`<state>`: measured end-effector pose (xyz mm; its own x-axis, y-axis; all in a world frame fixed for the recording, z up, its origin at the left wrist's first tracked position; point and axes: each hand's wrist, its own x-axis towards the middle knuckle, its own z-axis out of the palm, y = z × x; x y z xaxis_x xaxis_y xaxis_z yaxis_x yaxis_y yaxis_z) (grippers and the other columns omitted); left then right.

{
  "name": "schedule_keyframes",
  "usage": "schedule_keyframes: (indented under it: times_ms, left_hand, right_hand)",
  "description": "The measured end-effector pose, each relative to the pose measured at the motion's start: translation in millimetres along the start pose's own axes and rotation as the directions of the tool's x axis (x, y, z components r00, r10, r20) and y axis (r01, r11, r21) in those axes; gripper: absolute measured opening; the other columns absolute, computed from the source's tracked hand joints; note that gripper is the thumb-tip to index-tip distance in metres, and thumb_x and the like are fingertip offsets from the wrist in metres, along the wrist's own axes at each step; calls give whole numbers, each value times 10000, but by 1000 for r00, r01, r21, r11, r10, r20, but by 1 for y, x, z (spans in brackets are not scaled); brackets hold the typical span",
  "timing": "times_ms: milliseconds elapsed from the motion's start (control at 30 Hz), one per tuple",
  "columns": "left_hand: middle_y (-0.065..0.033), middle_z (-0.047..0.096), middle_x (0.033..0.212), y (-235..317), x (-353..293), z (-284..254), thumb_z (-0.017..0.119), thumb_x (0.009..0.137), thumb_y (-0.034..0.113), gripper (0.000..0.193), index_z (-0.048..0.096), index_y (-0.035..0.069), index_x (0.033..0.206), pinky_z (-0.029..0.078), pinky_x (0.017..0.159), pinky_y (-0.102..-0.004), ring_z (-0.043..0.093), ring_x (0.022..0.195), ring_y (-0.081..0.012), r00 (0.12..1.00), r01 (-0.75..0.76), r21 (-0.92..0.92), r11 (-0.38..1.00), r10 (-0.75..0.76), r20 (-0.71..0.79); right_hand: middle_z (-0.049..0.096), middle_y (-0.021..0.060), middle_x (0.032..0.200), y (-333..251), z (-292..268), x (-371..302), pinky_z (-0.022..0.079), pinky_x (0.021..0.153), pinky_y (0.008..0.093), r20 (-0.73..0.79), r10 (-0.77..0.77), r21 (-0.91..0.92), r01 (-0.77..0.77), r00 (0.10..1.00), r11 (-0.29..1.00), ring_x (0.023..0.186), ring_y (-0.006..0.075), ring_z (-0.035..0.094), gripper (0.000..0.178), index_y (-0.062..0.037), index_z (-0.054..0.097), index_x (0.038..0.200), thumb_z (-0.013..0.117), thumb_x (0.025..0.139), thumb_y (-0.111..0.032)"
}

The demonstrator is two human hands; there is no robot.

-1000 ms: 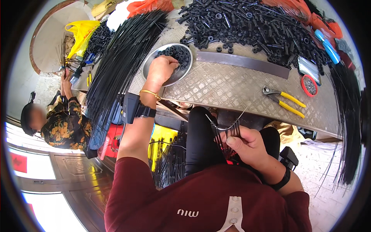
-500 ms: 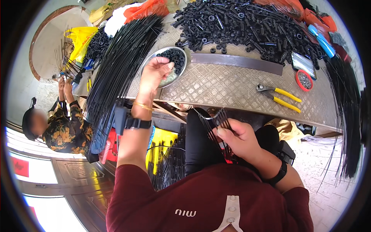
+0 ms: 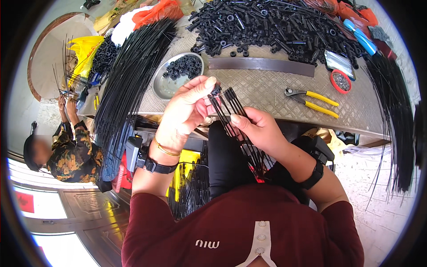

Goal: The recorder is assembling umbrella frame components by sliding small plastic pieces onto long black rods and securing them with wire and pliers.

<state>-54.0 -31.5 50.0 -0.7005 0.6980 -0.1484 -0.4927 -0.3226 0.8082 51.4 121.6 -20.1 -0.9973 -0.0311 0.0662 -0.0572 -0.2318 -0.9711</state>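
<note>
My left hand (image 3: 189, 104) pinches a small black ring-shaped plastic part (image 3: 216, 90) between thumb and fingers. The part is at the upper ends of thin black umbrella ribs (image 3: 229, 111); whether it is joined to any of them I cannot tell. My right hand (image 3: 255, 129) is closed around these ribs, which fan out upward and run down towards my lap. Just beyond my left hand stands a round metal bowl (image 3: 167, 90) with many small black ring parts (image 3: 183, 66) in it.
On the patterned table (image 3: 249, 95) lie yellow-handled pliers (image 3: 307, 101), a dark flat strip (image 3: 267, 65) and a red dish (image 3: 336, 87) of small metal bits. A heap of black plastic parts (image 3: 267, 31) lies behind. Long black rods (image 3: 133, 71) lie left; another person (image 3: 75, 151) works there.
My left hand has come back from over the bowl to the rib ends, with a black ring part now visible in it. My right hand has raised the ribs towards it.
</note>
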Motion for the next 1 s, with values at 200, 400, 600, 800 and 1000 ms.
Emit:
schedule_keyframes:
  times_ms: [200,400,600,800,1000]
  left_hand:
    - [-46,631,806,-4,0,-1,628,849,142,122,595,55,928,521,626,-291,626,679,-158,996,-69,66,995,66,55]
    - [-39,641,841,-3,-5,5,651,819,39,126,585,31,926,515,690,-235,614,753,-104,979,-171,183,968,146,139]
    - [-38,627,905,0,-16,15,651,792,-43,248,563,-1,1020,495,721,-220,589,800,-79,947,-296,411,862,210,242]
    - [-52,637,921,3,-23,11,664,786,-19,249,613,-14,1030,488,717,-220,598,804,-94,930,-324,496,806,173,325]
    - [-137,623,966,1,-27,19,712,762,136,321,624,-33,1020,480,802,-300,597,899,-191,915,-339,490,803,158,372]
  right_hand:
    - [575,-2,685,-2,-1,-2,437,548,223,-5,0,2,0,1000,1000,605,50,506,280,-31,544,776,546,924,-269]
    - [571,-13,688,-6,-2,-7,434,556,222,-12,9,28,-9,1000,1000,615,45,502,260,-31,558,798,546,924,-259]
    - [514,-42,689,1,2,-12,404,545,217,-6,-17,-31,16,1000,999,610,42,457,231,-37,602,890,555,919,-261]
    - [540,-53,741,-6,2,-16,400,620,202,164,145,217,-179,976,960,676,35,467,214,-38,618,913,617,878,-249]
    - [593,-26,792,-11,6,-22,393,649,188,200,189,330,-248,961,911,705,33,494,207,-28,617,906,676,832,-212]
